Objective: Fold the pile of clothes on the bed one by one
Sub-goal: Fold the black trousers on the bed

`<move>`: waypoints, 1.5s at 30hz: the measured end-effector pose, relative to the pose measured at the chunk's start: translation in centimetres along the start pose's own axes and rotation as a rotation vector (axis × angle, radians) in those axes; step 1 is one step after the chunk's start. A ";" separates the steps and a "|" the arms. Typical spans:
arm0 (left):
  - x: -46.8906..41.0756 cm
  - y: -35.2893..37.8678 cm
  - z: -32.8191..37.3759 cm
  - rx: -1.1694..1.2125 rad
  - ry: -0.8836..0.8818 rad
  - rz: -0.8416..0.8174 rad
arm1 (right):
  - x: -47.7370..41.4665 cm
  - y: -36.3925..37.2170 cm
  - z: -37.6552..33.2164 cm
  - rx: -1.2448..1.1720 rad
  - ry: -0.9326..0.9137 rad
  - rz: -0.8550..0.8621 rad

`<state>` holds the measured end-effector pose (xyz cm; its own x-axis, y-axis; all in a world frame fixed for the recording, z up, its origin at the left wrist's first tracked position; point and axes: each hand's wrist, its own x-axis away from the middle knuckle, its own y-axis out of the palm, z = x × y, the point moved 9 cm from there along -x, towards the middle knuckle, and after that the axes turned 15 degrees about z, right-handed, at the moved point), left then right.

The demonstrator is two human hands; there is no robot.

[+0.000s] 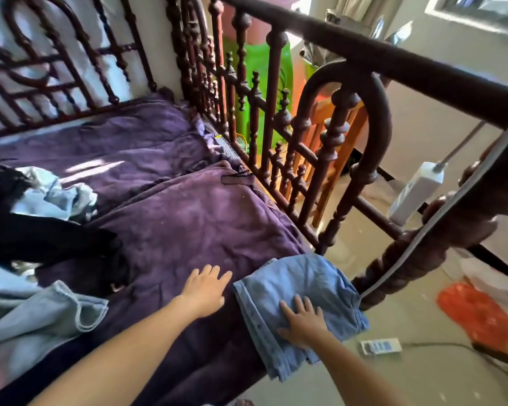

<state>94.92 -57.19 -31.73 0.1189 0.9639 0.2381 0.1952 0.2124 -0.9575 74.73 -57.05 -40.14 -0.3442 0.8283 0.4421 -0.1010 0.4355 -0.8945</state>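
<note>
A folded blue denim garment (294, 285) lies at the near right corner of the bed, part of it hanging over the edge. My right hand (302, 322) lies flat on it with fingers spread. Just left of the denim, my left hand (206, 288) rests flat on the purple bedsheet (182, 218) with straight fingers. The unfolded pile sits at the left: black clothing (44, 235), a crumpled pale blue piece (53, 194) and a light denim garment (35, 315) at the near left edge.
A dark carved wooden bed frame (279, 118) with spindles runs along the right side and back. A twisted bedpost (423, 253) carrying a grey cable stands right of the folded denim. On the floor lie a power strip (380, 345) and an orange bag (478, 312).
</note>
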 end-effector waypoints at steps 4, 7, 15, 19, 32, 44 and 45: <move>2.2 0.0 -2.3 0.067 -0.138 0.030 | -1.4 -3.2 -2.7 0.005 -0.073 0.080; 5.1 -0.4 -6.9 0.094 -0.294 0.090 | -2.6 -6.9 -7.9 0.036 -0.219 0.190; 20.4 -0.9 -21.0 0.160 -0.790 0.253 | -0.8 -13.2 -26.3 0.105 -0.615 0.316; 31.0 -0.5 -25.5 0.129 -0.970 0.309 | 3.2 -14.5 -35.9 0.125 -0.784 0.367; 63.5 8.0 -30.6 0.135 -1.288 0.460 | 18.8 -4.3 -59.2 0.195 -1.087 0.234; 79.2 10.4 -33.6 0.102 -1.502 0.451 | 25.0 1.5 -73.4 0.185 -1.222 0.162; 79.1 10.6 -34.2 0.102 -1.500 0.453 | 24.7 1.5 -74.3 0.176 -1.228 0.165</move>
<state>139.68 15.85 -17.43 -0.9033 0.2087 -0.3748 0.3418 -0.1779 -0.9228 135.47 -9.72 -25.59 -0.9973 -0.0483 0.0550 -0.0646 0.2260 -0.9720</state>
